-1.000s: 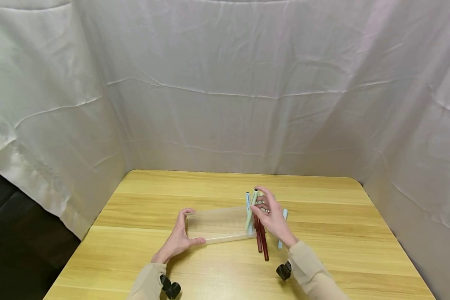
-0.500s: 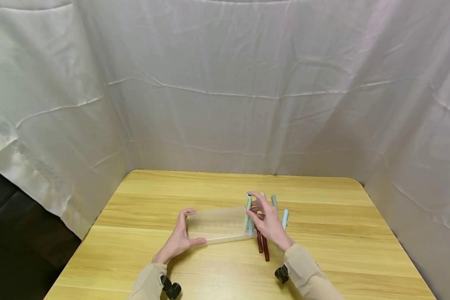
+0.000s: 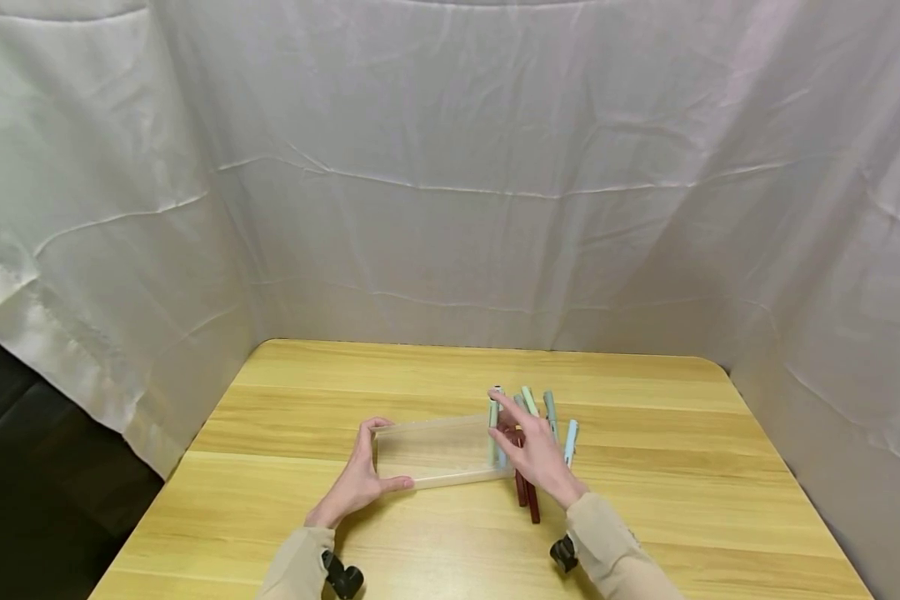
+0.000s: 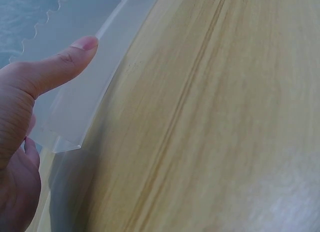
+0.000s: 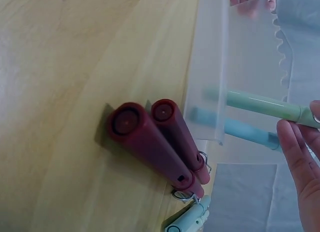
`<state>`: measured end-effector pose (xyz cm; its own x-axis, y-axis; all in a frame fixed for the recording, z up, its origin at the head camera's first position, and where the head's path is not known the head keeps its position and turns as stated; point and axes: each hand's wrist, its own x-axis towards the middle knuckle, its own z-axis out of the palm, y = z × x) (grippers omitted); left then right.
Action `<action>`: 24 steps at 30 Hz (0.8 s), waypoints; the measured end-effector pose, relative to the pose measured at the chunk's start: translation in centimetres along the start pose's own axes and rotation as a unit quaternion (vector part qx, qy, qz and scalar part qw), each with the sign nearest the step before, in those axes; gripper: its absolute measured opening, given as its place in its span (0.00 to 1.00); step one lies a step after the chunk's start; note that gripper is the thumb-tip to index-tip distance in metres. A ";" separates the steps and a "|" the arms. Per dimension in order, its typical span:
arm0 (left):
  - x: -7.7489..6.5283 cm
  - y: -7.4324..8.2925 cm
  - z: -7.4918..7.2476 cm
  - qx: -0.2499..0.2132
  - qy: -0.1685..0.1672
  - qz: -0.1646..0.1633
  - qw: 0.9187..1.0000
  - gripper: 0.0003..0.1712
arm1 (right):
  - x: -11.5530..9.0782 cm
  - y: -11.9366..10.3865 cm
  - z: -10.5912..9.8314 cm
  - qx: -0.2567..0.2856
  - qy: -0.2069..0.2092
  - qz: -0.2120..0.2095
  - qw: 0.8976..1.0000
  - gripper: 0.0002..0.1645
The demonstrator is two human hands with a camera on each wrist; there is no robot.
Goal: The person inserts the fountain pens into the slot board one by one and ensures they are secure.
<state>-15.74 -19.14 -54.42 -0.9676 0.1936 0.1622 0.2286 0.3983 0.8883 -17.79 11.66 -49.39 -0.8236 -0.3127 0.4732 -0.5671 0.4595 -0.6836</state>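
My left hand (image 3: 356, 479) grips the left end of a translucent plastic box (image 3: 435, 446), thumb on its front wall and fingers round the back. In the left wrist view the thumb (image 4: 65, 67) presses the wall, and one edge is scalloped. With my right hand (image 3: 532, 454) I pinch a light green pen (image 5: 262, 104) near one end; its other end lies behind the box's clear wall. A light blue pen (image 5: 250, 133) lies beside it, also partly inside the box at the right end.
Two dark red pens (image 5: 150, 147) with metal clips lie just right of the box, partly under my right hand in the head view. Further right are a grey-green pen (image 3: 551, 412) and a pale blue pen (image 3: 571, 442). Grey-white curtains (image 3: 450, 208) surround the wooden table (image 3: 307, 367).
My right hand has shifted left and slightly down, bringing the tilted green pen in line with the blue one at the box's right end. My left hand and the box stay put.
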 end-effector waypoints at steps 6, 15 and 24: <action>0.0 -0.2 0.1 0.006 0.002 0.006 1.000 0.57 | -0.1 0.2 0.2 -0.022 0.006 -0.028 0.999 0.35; 0.0 -0.3 0.0 0.007 0.002 0.016 1.000 0.56 | -0.1 0.4 0.3 -0.045 0.022 -0.053 0.997 0.36; 0.0 -0.2 0.0 0.000 0.002 0.010 1.000 0.56 | 0.4 0.8 0.2 -0.090 0.039 -0.066 0.993 0.39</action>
<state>-15.79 -19.21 -54.65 -0.9630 0.1982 0.1825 0.2488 0.3947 0.8845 -18.60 11.73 -49.89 -0.7359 -0.3176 0.5980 -0.6541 0.5618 -0.5066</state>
